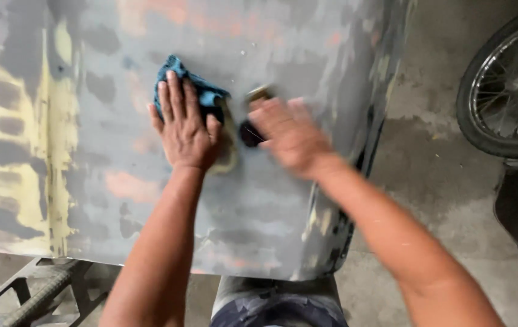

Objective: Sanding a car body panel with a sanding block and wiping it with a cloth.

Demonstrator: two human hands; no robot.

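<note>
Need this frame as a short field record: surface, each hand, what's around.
surface: large grey metal panel with yellow and reddish filler patches, lying flat
left hand: left hand pressed flat on a crumpled blue cloth on the panel
right hand: right hand, motion-blurred, gripping a small dark sanding block against the panel
cloth and block: close together, contact cannot be told
right of panel: spoked motorcycle wheel on a concrete floor
lower left: metal stand frame under the panel's edge
</note>
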